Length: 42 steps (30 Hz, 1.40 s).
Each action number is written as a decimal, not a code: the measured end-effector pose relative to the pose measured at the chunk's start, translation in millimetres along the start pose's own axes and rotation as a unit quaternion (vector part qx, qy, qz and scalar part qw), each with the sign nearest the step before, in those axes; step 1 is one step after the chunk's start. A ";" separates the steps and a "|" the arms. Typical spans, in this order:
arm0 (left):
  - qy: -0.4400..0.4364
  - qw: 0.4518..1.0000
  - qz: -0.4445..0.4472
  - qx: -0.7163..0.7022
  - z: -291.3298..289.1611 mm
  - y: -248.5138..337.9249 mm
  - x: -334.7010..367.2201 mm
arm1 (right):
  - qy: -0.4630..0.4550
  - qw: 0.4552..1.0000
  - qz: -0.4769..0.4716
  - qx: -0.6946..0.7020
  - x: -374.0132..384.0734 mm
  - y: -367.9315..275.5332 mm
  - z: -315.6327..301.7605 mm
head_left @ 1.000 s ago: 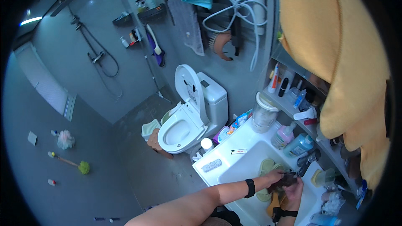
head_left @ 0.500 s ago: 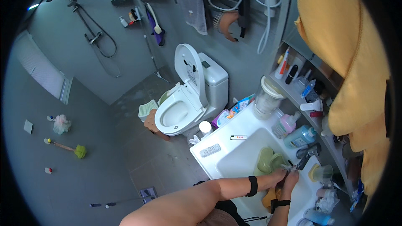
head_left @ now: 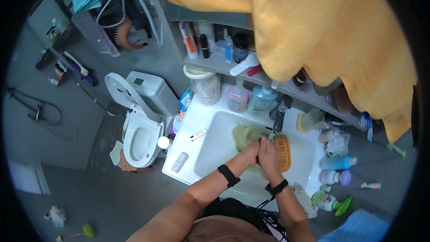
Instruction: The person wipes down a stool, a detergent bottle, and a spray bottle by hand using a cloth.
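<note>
My left hand and my right hand are pressed together over the white sink basin, just below the dark faucet. The fingers of both are curled closed, and whatever lies between them is hidden. Under and behind the left hand sits a pale green rounded plastic piece, with a second green bowl-like piece beside it. To the right of my right hand, an orange slotted plastic tray lies in the basin. Both wrists wear black bands.
A pink pump bottle, a blue bottle and a lidded clear tub line the back rim. Several bottles stand on the right. A yellow towel hangs over the shelf. At left is the toilet.
My view has swung to the right, so the sink now appears nearer the middle. The hands remain together below the faucet, and the orange tray shows more fully.
</note>
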<state>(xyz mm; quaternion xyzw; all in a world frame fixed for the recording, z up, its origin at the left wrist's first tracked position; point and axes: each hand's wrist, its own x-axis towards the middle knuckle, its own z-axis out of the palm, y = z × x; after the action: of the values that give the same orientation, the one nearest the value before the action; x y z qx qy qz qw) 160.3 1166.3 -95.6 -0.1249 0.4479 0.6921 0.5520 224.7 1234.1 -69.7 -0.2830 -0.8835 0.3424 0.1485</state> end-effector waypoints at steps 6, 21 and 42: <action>-0.010 0.986 0.119 0.120 -7.0 -2.6 -14.0 | 0.057 0.915 0.290 0.275 47.3 98.3 1.0; -0.087 0.975 -0.072 -0.191 -12.7 -26.4 -4.3 | -0.002 0.998 0.061 0.032 -7.6 25.9 5.3; -0.103 0.978 -0.050 -0.176 -11.2 -26.3 8.9 | 0.052 0.977 0.108 0.178 -10.3 22.6 8.7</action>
<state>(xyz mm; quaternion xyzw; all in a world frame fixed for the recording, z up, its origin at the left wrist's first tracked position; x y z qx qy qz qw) 176.5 1163.3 -120.7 -0.1703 0.2527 0.7410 0.5983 237.9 1237.1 -92.3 -0.3632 -0.7636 0.4929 0.2048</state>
